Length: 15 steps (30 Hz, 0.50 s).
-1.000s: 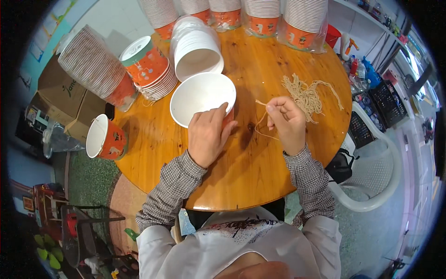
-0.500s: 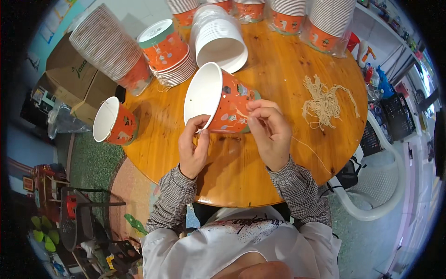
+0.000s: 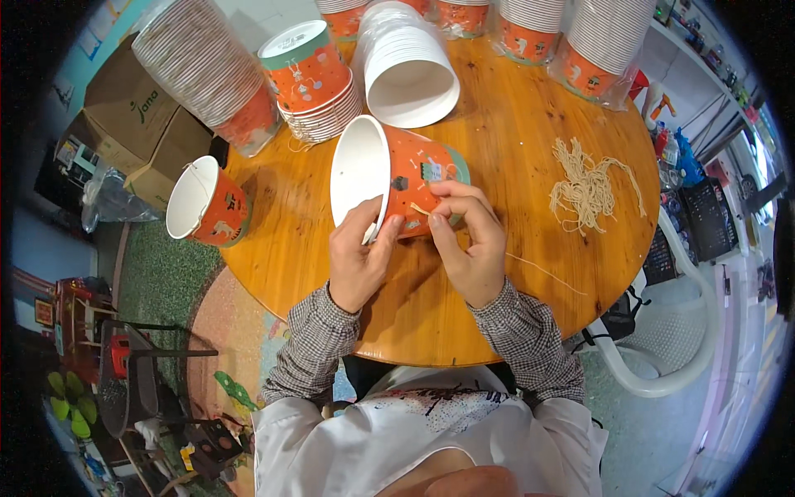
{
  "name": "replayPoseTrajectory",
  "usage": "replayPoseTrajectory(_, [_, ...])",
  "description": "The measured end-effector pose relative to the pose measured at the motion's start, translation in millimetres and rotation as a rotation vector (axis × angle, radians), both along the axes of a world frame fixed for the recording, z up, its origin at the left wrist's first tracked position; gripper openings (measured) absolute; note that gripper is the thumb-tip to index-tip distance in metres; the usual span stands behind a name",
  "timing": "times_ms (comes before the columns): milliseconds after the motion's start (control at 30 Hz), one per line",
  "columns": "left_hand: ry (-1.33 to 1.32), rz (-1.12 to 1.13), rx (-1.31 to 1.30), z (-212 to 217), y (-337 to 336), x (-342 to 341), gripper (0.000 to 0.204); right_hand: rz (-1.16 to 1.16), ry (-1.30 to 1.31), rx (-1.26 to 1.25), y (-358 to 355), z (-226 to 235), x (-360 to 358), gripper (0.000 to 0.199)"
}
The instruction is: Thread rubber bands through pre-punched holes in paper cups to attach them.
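An orange paper bucket (image 3: 414, 157) with a white inside lies tipped over the table in front of me, its mouth facing left. My left hand (image 3: 359, 253) is closed on the near part of its rim, fingers inside and thumb outside. Against the outer wall, my right hand (image 3: 472, 240) pinches a thin beige string (image 3: 420, 209) between thumb and fingertips. A loose length of string (image 3: 546, 273) trails to the right across the table from below that hand. Whether the string passes through the bucket's wall is hidden by my fingers.
A tangled heap of beige string (image 3: 586, 189) lies to the right. Another orange bucket (image 3: 222, 217) with a string across its mouth stands tilted in view at left. Stacked buckets (image 3: 315, 87) and wrapped stacks (image 3: 207, 70) line the far side. A cardboard box (image 3: 137, 108) is beyond the left edge.
My right hand has moved left along the bucket's wall, closer to the rim, with the string in its fingers. My left hand has shifted right at the rim, and the bucket has turned slightly.
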<state>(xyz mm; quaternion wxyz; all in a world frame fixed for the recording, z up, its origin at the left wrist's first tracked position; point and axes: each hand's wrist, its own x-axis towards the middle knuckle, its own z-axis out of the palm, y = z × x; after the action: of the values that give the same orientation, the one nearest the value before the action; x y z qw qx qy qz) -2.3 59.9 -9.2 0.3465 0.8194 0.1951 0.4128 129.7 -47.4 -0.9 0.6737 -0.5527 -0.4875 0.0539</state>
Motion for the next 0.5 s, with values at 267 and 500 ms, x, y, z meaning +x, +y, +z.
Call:
replayPoseTrajectory(267, [-0.019, -0.115, -0.166, 12, -12, 1, 0.036, -0.028, -0.092, -0.024, -1, 11, -2, 0.011])
replayPoseTrajectory(500, [0.001, -0.109, -0.131, 13, -16, 1, 0.040, -0.061, -0.223, -0.042, -2, 10, -2, 0.012])
